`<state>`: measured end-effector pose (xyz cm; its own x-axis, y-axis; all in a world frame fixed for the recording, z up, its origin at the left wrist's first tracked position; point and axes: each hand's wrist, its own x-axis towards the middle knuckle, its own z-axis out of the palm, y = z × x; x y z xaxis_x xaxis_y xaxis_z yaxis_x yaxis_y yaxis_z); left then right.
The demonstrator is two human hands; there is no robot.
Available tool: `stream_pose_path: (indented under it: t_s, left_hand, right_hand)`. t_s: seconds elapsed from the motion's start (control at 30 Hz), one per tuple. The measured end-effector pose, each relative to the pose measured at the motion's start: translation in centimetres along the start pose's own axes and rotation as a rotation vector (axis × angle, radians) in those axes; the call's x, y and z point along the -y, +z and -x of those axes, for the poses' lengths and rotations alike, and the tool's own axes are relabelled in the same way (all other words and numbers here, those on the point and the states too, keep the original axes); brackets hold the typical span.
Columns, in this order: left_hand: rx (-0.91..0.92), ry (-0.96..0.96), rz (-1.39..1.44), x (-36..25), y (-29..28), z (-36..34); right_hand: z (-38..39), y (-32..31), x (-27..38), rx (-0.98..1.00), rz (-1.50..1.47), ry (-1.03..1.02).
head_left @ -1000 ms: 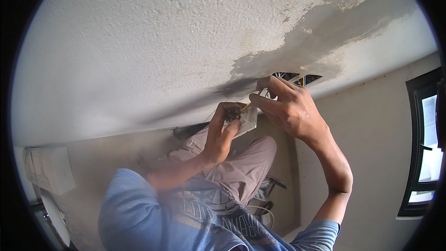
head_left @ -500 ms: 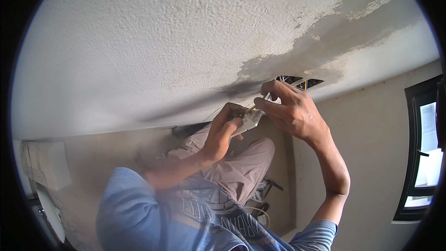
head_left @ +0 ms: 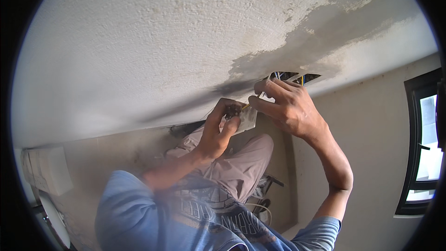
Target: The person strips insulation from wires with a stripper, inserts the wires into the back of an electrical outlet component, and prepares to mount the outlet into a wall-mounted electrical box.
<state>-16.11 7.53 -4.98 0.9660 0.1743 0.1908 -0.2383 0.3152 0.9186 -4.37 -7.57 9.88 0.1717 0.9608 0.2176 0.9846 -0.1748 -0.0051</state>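
My left hand [head_left: 216,135] grips a white wall plate [head_left: 248,120], probably a socket or switch faceplate, with its dark terminal side turned toward the thumb. A short yellow wire [head_left: 246,106] runs from the back of that plate to my right hand [head_left: 291,110]. Thumb and forefinger of the right hand are pinched on the wire, just in front of the wall. Behind the right fingers, two box openings [head_left: 311,79] are cut into the wall, with blue, yellow and white wires inside. The wire's end at the terminals is too small to make out.
The textured white wall [head_left: 153,51] has a grey plaster patch [head_left: 306,37] above the openings. A dark-framed window [head_left: 420,144] stands at the right. My bent legs [head_left: 246,162] are below the hands. A looped pale cable [head_left: 265,214] and a white box-like block [head_left: 49,169] lie lower down.
Both hands have shifted slightly left in the picture. The left hand has tilted the plate, so more of its dark back shows. The right hand keeps its pinch on the wire.
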Motion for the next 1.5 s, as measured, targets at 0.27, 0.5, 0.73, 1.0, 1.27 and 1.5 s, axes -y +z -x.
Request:
stream_pose_path:
  t_s: [0.27, 0.5, 0.73, 1.0, 1.27, 1.5]
  left_hand:
    - [0.146, -0.238, 0.055, 1.6, -2.7, 3.2]
    - [0.121, -0.367, -0.044, 2.6, -5.2, 4.9]
    - [0.100, -0.463, -0.111, 3.7, -5.7, 6.2]
    - [0.103, -0.460, 0.038, 5.5, -7.2, 6.3]
    - [0.182, -0.438, 0.145, 5.5, -4.8, 5.1]
    - [0.577, -0.497, -0.218, 10.7, -1.2, 6.9]
  right_hand:
    - [1.9, 0.7, 1.7, -0.269, -0.024, 0.133]
    - [5.0, 11.0, 6.5, -0.857, -0.440, 0.710]
    - [1.0, 13.6, 7.3, -1.093, -0.307, 0.829]
    - [1.0, 13.7, 7.9, -1.086, -0.259, 0.785]
    - [9.6, 18.1, 7.1, -0.965, -0.488, 1.094]
    - [22.9, 26.8, 20.0, -0.647, -0.924, 1.415]
